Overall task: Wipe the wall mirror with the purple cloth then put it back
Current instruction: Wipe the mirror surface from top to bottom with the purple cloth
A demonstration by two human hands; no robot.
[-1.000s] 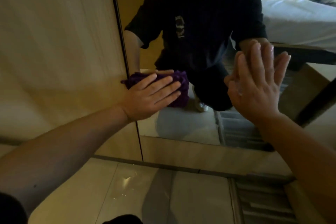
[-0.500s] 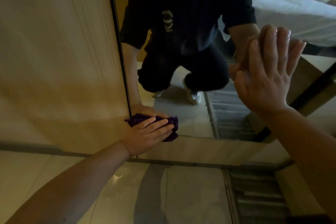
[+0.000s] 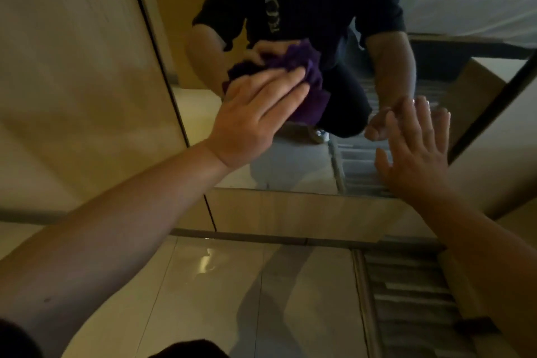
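**Left hand presses purple cloth to the mirror's lower left**

The left hand [image 3: 255,119] lies flat, fingers [image 3: 279,87] straight, pinning the bunched purple cloth [image 3: 312,87] against the wall mirror [image 3: 290,171]. The cloth sits beyond the fingertips. To its right, the right hand [image 3: 412,151] rests spread on the glass, grasping nothing.

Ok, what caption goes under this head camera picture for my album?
Left hand presses the purple cloth on the wall mirror; right hand open.

Soft, nubbly purple cloth [image 3: 312,87], glossy reflective mirror [image 3: 290,166] glass, polished shiny floor tiles [image 3: 220,285], matt wood-grain wall panel [image 3: 72,81]
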